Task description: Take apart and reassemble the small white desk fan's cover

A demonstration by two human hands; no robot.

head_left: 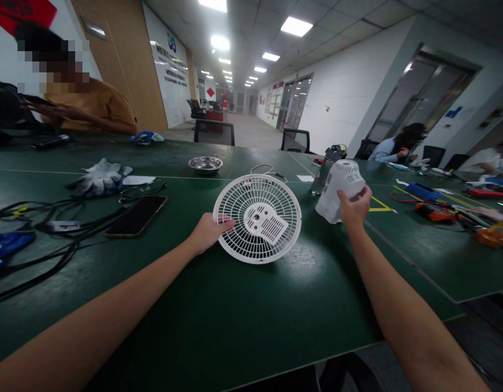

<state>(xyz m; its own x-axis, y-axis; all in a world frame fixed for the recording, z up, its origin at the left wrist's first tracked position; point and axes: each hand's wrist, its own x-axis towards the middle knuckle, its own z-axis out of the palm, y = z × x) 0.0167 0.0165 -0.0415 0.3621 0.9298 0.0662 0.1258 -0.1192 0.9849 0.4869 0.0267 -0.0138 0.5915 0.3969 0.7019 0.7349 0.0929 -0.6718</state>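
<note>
Left hand (208,231): fingers grip left rim of round white plastic fan grille (257,219), grille held above dark green tabletop (219,316). Right hand (355,207): fingers grasp hollow white plastic housing (342,189), right of grille, beside clear bottle (323,171). Shiny metal bowl (205,165) rests beyond grille.

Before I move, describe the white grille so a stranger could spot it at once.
Start at the green table, then find the left hand. It holds the white grille by the rim. Unlike the tapered white housing in the right hand, this is a wide disc of open slots.
</note>
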